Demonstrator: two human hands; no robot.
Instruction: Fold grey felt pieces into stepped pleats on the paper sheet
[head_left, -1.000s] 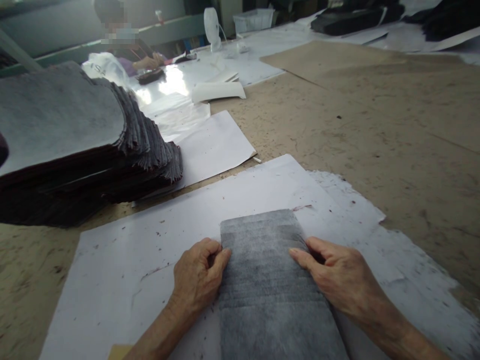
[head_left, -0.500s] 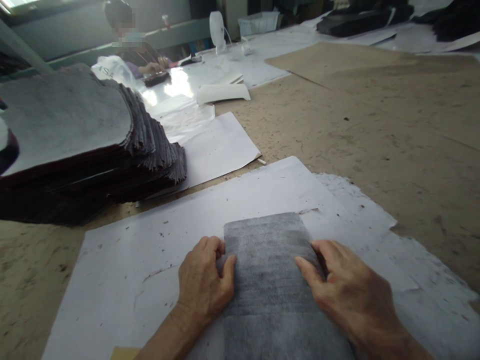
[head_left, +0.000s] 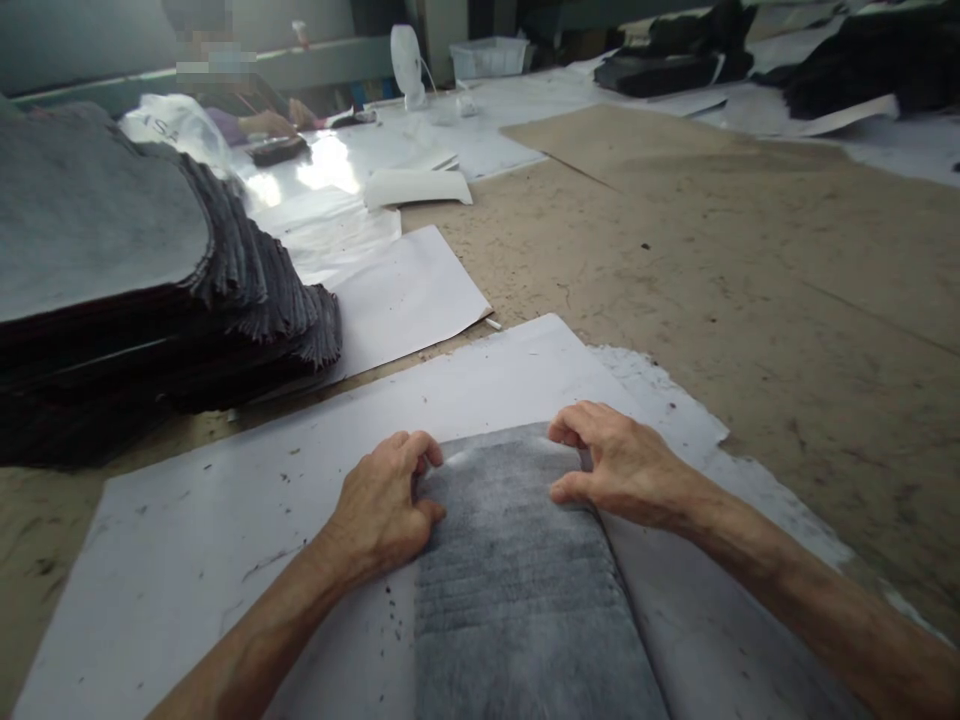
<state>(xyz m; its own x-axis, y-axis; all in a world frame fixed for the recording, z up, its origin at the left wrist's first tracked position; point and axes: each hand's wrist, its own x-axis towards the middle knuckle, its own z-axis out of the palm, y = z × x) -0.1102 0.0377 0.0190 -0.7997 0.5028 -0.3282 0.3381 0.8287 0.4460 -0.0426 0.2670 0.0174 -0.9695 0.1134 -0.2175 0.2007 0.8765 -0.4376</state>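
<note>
A grey strip of layered, felt-like fabric (head_left: 510,570) lies lengthwise in front of me, its sides showing stacked edges. My left hand (head_left: 390,495) grips its far left corner, thumb on the near side and fingers curled at the far edge. At the far right corner, my right hand (head_left: 611,465) holds the fabric in the same way, its thumb on top. The undersides of the fingers are partly hidden. Beneath the fabric is a large white paper sheet (head_left: 300,540) with dark lint on it.
A tall stack of grey-faced dark pieces (head_left: 97,220) stands at the left. Brown paper (head_left: 675,240) covers the table on the right. Farther back are a white fan (head_left: 406,65), a pale plastic bin (head_left: 489,58), black cloth piles (head_left: 877,60) and a seated person (head_left: 240,105).
Both hands have moved farther along the fabric to its far corners, the right one also inward. The view has shifted slightly to the right.
</note>
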